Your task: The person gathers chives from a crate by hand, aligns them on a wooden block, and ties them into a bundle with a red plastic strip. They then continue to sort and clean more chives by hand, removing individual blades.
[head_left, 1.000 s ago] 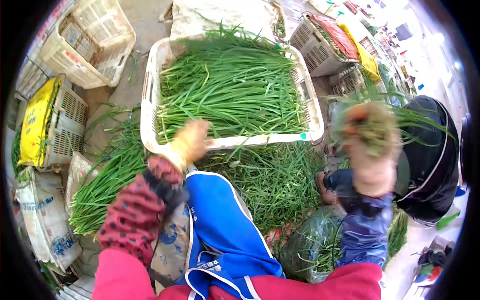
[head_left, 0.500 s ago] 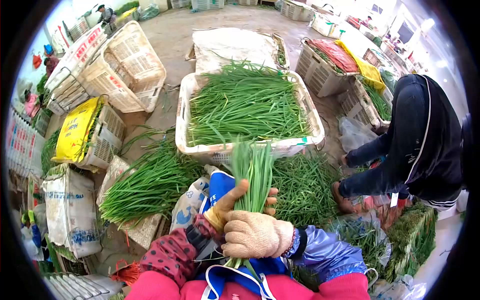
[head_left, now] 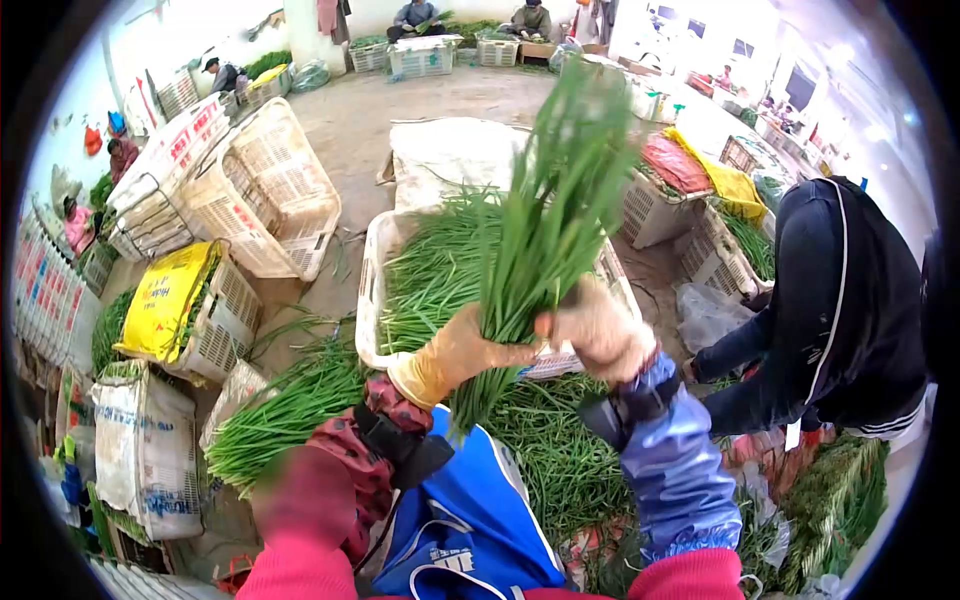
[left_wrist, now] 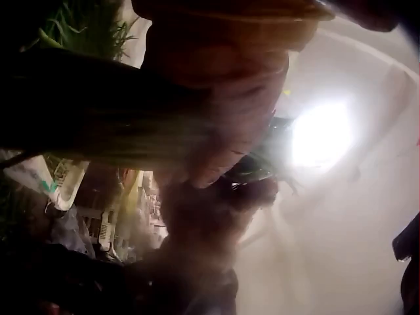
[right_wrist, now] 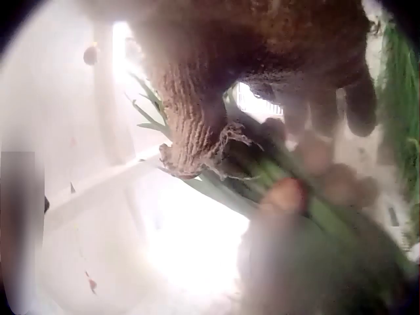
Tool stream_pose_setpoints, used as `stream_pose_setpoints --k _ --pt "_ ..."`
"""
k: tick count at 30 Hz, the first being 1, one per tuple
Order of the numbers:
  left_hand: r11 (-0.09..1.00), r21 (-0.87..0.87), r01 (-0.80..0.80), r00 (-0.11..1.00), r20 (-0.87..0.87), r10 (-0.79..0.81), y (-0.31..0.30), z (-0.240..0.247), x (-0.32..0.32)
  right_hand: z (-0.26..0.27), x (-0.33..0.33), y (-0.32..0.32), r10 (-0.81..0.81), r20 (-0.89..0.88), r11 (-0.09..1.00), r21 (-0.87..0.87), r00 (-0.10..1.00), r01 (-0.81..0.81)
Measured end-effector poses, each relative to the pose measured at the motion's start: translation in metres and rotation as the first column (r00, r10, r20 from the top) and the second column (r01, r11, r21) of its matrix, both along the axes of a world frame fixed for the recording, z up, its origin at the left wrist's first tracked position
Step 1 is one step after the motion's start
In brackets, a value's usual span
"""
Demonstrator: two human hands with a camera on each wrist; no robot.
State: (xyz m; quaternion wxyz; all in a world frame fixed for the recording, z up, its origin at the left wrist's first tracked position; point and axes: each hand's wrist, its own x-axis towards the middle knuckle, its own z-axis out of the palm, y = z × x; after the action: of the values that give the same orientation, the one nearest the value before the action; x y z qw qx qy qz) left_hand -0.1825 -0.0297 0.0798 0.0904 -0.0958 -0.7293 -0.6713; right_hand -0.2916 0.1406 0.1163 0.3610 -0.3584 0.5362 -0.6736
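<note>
A thick bunch of garlic chives stands upright in front of me, leaves upward and partly blurred. My left hand, in a yellowish glove, grips it low down, thumb across the front. The right hand, in a beige knit glove, is blurred at the bunch's right side. In the right wrist view its frayed thumb and its fingers spread apart over the stems. Behind the bunch, a white crate holds more chives. Loose chives lie to my left.
Leaf scraps cover the floor by my blue apron. A bent-over person in dark clothes is close on the right. An empty tipped crate and a yellow-covered crate stand left. A white sheet lies beyond the chive crate.
My right hand first swung out right holding greens, then both hands held a bunch low at my lap. Now the bunch is raised forward in my left hand, and the right hand's grip has loosened.
</note>
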Motion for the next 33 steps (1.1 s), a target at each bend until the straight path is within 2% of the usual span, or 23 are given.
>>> stream_pose_setpoints --k 3,5,7,8,9,10,11,13,14,15,16,17,18,19,20,21,23,24,25,26,29,32,33 --pt "0.987 -0.145 -0.074 0.997 -0.016 0.073 -0.020 0.007 -0.038 0.039 -0.030 -0.030 -0.085 -0.363 0.992 -0.122 0.928 0.043" --pt "0.941 -0.285 -0.184 0.983 -0.037 0.181 -0.040 0.011 -0.060 0.050 -0.045 -0.048 -0.106 -0.555 0.994 -0.055 0.825 0.091" --pt "0.919 -0.300 -0.257 0.966 -0.113 0.234 -0.062 0.005 -0.086 0.032 -0.079 -0.068 -0.270 -0.939 0.953 -0.292 0.213 -0.078" --pt "0.922 -0.289 -0.257 0.965 -0.134 0.227 -0.070 0.005 -0.095 0.030 -0.071 -0.082 -0.046 -0.776 0.999 -0.019 0.629 0.049" --pt "0.967 -0.155 -0.203 0.969 -0.174 0.175 -0.080 -0.017 -0.108 0.025 -0.066 -0.094 -0.060 -0.392 0.963 0.220 0.918 0.157" --pt "0.989 -0.029 -0.145 0.961 -0.241 0.134 -0.089 -0.031 -0.118 0.019 -0.071 -0.104 -0.006 -0.426 0.885 0.419 0.905 0.203" --pt "0.973 -0.192 -0.128 0.951 -0.301 0.065 -0.102 -0.048 -0.131 0.001 -0.080 -0.112 0.038 -0.445 0.899 0.406 0.895 0.164" --pt "0.949 0.293 0.114 0.993 -0.055 -0.102 -0.118 -0.081 -0.148 -0.024 -0.100 -0.124 0.126 -0.438 0.878 0.468 0.890 0.106" --pt "0.775 0.581 0.249 0.962 -0.054 -0.269 -0.121 -0.095 -0.155 -0.037 -0.107 -0.130 0.150 -0.437 0.898 0.436 0.887 0.063" --pt "0.619 0.703 0.351 0.917 -0.123 -0.381 -0.123 -0.110 -0.160 -0.047 -0.115 -0.131 0.179 -0.385 0.880 0.475 0.905 0.028" --pt "0.502 0.762 0.410 0.875 -0.174 -0.452 -0.125 -0.120 -0.165 -0.072 -0.120 -0.139 0.068 -0.374 0.985 0.172 0.925 -0.003" --pt "0.454 0.775 0.440 0.855 -0.206 -0.477 -0.127 -0.125 -0.169 -0.065 -0.120 -0.141 0.072 -0.408 0.949 0.309 0.910 0.064" --pt "0.761 0.515 0.394 0.917 -0.166 -0.363 -0.130 -0.128 -0.171 -0.057 -0.120 -0.145 0.086 -0.444 0.891 0.435 0.892 0.131" --pt "0.973 0.090 0.211 0.968 -0.155 -0.196 -0.132 -0.128 -0.173 -0.064 -0.122 -0.150 0.055 -0.449 0.952 0.292 0.892 0.088" --pt "0.966 -0.258 -0.006 0.981 -0.190 -0.044 -0.133 -0.128 -0.174 -0.064 -0.125 -0.152 0.057 -0.240 0.883 0.465 0.969 0.063" --pt "0.983 -0.184 0.006 0.997 -0.076 -0.020 -0.135 -0.126 -0.171 -0.069 -0.126 -0.155 -0.002 -0.317 0.882 0.447 0.948 0.151" --pt "0.829 -0.556 -0.058 0.983 0.113 0.144 -0.140 -0.093 -0.156 -0.080 -0.128 -0.161 -0.105 -0.315 0.950 0.248 0.943 0.189" --pt "0.862 -0.476 -0.174 0.983 -0.025 0.184 -0.137 -0.086 -0.139 -0.085 -0.127 -0.164 -0.131 -0.225 0.987 0.063 0.965 0.149" --pt "0.845 -0.476 -0.242 0.950 0.059 0.306 -0.142 -0.086 -0.126 -0.069 -0.127 -0.158 -0.146 -0.451 0.955 0.167 0.881 0.244" --pt "0.819 -0.484 -0.307 0.897 0.140 0.419 -0.148 -0.086 -0.114 -0.060 -0.120 -0.156 -0.184 -0.348 0.944 0.199 0.919 0.265" --pt "0.747 -0.373 -0.550 0.808 -0.009 0.590 -0.148 -0.085 -0.065 -0.074 -0.119 -0.148 -0.258 -0.324 0.961 0.009 0.910 0.276" --pt "0.809 -0.015 -0.588 0.797 0.160 0.582 -0.118 -0.087 -0.020 -0.093 -0.110 -0.143 -0.010 -0.618 0.793 0.474 0.786 0.383" --pt "0.814 0.067 -0.578 0.803 0.228 0.551 -0.104 -0.086 -0.006 -0.094 -0.098 -0.141 -0.187 -0.553 0.799 0.395 0.812 0.453"
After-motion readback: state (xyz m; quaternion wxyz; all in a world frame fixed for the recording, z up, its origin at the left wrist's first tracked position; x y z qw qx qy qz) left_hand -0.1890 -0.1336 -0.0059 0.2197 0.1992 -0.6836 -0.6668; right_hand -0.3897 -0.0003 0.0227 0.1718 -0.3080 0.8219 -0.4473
